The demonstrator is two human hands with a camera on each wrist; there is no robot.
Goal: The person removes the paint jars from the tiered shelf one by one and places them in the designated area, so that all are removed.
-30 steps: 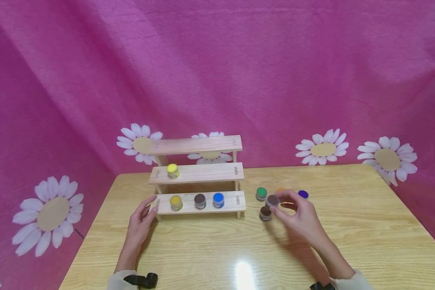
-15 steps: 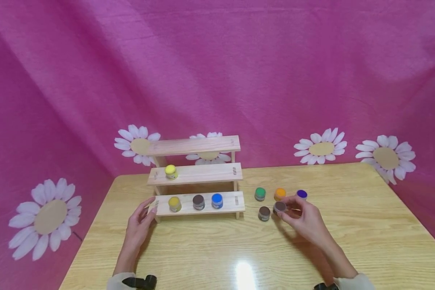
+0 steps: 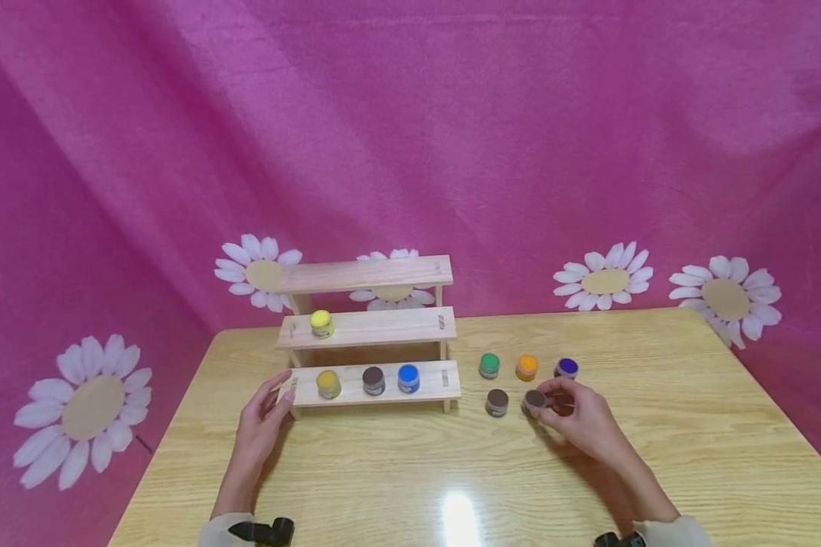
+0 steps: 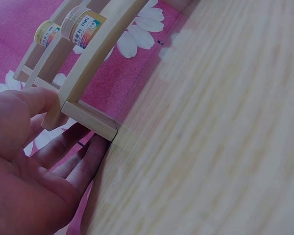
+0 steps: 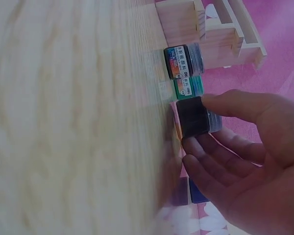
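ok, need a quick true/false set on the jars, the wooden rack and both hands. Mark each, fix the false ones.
1. The right hand holds a dark jar. True.
2. The left hand is clear of the rack. False: it holds the rack's left end.
3. The bottom shelf bears three jars. True.
4. The bright yellow jar stands on the top shelf. False: it stands on the middle shelf.
5. In the head view, the orange jar stands between the green jar and the purple jar. True.
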